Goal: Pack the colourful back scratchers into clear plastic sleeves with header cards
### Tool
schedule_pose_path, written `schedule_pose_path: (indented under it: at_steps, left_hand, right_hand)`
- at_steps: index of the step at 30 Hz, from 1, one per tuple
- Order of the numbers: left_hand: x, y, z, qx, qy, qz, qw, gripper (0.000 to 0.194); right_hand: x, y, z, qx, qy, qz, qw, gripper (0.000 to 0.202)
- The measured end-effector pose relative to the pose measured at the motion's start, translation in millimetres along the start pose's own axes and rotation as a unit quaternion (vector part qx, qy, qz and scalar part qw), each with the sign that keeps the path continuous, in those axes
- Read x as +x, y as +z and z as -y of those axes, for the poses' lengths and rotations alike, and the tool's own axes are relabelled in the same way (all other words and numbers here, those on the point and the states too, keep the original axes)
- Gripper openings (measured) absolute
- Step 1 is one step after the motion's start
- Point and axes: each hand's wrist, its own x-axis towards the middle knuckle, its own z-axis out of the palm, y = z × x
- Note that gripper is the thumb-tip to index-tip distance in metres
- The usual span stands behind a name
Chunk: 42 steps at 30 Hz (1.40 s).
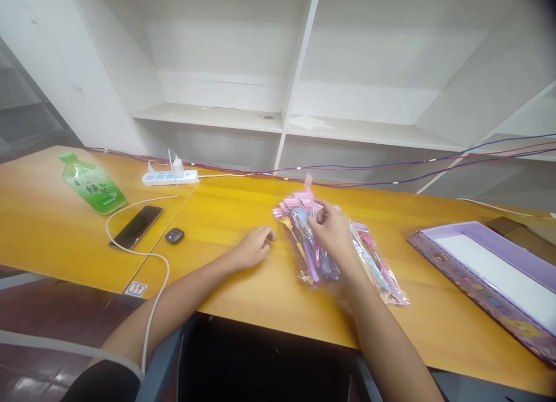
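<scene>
Several clear plastic packets [304,240] with pink tops lie in a pile on the yellow wooden table [260,298]; thin coloured sticks with small hand-shaped ends show inside. My right hand [333,228] is over the pile, its thumb and forefinger pinched at the pink top of a packet. More packets [380,266] lie to the right of that hand, partly behind my forearm. My left hand [255,247] rests on the table left of the pile, its fingers curled inward, with nothing seen in them.
An open purple box [471,295] with a white inside sits at the right. On the left are a green bottle [93,185] lying on its side, a phone [136,227], a small black device [174,235] and a power strip [170,178]. Cables run along the back, below white shelves [208,116].
</scene>
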Motion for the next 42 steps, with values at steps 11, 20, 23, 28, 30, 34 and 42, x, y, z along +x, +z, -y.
schedule_pose_path:
  at_steps: [11,20,23,28,30,34,42]
  left_hand:
    - [16,12.2,21,-0.392,-0.248,-0.153,0.873,0.047]
    - [12,-2.1,26,-0.18,-0.227,-0.134,0.948,0.034]
    - [10,-2.1,23,-0.144,-0.218,-0.109,0.959,0.033]
    - [7,-3.7,12,-0.117,-0.203,-0.076,0.969,0.033]
    - [6,-5.5,8,-0.109,-0.199,-0.067,0.972,0.032]
    - [6,-8.2,2,-0.096,-0.194,-0.048,0.975,0.032]
    - [6,-6.5,2,-0.101,-0.181,-0.037,0.978,0.028]
  right_hand:
    - [-46,68,47,0.131,-0.105,0.161,0.972,0.068]
    - [-10,70,11,-0.189,-0.045,0.224,0.955,0.033]
    - [1,57,-6,-0.202,-0.03,0.216,0.955,0.03]
    - [12,41,-33,-0.223,0.006,0.207,0.953,0.033]
    - [16,36,-43,-0.228,0.013,0.203,0.952,0.034]
    - [20,28,-56,-0.23,0.016,0.21,0.95,0.031]
    - [17,28,-56,-0.207,0.013,0.182,0.961,0.028]
